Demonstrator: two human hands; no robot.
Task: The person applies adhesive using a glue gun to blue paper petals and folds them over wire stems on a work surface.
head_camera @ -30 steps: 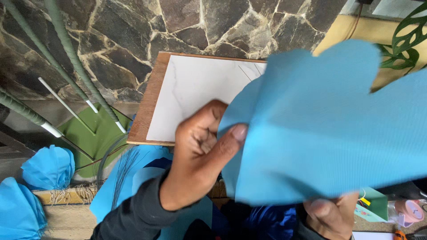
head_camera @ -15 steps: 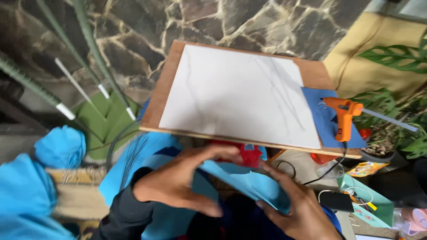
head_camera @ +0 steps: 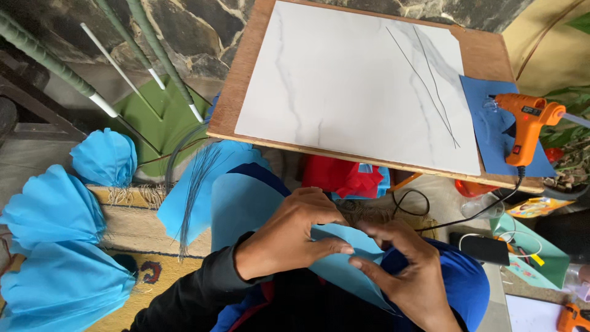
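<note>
While held high across the view a sec ago, blocking most of the board, light blue sheet (head_camera: 335,258) now down low near the lap, below the near edge of the tabletop (head_camera: 491,55). Left hand (head_camera: 289,237) on top of it, fingers curled over the upper edge w/ thumb tip pressing the paper; right hand (head_camera: 409,270) meeting it from the other side, fingertips pinching the same edge close to the left thumb. Both clamped on the sheet, neither released. Looks like bending or creasing work at that edge, judged from how the paper curves under the fingers; exact fold hidden by the hands. Lowering also uncovers the white marbled panel (head_camera: 350,80) w/ two thin wires (head_camera: 433,86) lying on it, plus orange glue gun (head_camera: 525,123) resting on a dark blue piece (head_camera: 482,107) at the right, cord trailing off the edge. Finished blue paper fans (head_camera: 58,246) piled well apart at far left, green rods (head_camera: 55,64) leaning by the stone wall, red paper (head_camera: 341,175) just under the board.
</note>
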